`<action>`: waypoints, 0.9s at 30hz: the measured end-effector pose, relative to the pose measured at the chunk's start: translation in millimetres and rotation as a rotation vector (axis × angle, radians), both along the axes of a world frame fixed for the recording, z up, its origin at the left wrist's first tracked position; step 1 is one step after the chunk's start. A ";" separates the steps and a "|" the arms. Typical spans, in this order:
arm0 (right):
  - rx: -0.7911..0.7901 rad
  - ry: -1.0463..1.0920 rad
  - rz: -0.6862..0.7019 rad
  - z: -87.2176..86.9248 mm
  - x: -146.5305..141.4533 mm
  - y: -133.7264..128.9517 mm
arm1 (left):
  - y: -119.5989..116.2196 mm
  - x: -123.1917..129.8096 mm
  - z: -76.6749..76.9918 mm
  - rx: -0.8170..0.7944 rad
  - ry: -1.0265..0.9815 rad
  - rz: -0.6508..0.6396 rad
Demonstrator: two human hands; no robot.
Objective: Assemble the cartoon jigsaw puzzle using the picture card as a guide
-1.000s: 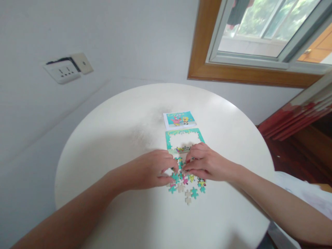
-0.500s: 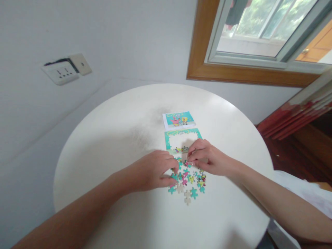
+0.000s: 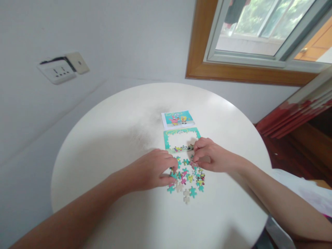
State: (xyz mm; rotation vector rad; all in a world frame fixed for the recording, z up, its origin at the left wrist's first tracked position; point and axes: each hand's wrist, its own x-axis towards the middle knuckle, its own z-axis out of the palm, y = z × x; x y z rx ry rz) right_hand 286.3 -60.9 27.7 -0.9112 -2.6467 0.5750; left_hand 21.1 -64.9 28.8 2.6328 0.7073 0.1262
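Observation:
Loose jigsaw puzzle pieces point(image 3: 192, 192) in teal, pink, yellow and beige lie in a pile on the table. At the pile's left side rests my left hand point(image 3: 158, 169), thumb and fingers curved and apart, its fingertips over the edge pieces. My right hand point(image 3: 211, 155) is at the upper right of the pile, thumb and fingertips pinched on a small pinkish puzzle piece point(image 3: 193, 164), mostly covered by the fingers. Just beyond is the teal puzzle frame point(image 3: 166, 140), with a few pieces along its lower inside edge. My right fingers hide its lower right corner.
Behind the frame lies a picture card point(image 3: 178, 119) with a pink and a yellow cartoon figure. Everything sits on a round white table point(image 3: 109, 138) against a wall. A wall socket point(image 3: 58, 71) is at left, a wood-framed window point(image 3: 194, 65) and red curtain point(image 3: 293, 114) at right.
My right hand has shifted slightly right, and the pinkish piece at its fingertips has moved with it. Teal pieces it covered now show. My left hand stays almost in place.

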 end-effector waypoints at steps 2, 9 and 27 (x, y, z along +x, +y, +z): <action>0.009 -0.031 -0.022 -1.2 -0.3 -0.4 | 0.0 0.1 0.4 0.003 0.002 0.000; 0.043 -0.028 -0.085 0.0 3.6 2.7 | 1.2 0.8 -2.7 0.000 0.000 -0.006; 0.045 -0.006 -0.037 -1.2 13.4 10.5 | -1.6 6.9 -3.5 0.015 -0.027 0.008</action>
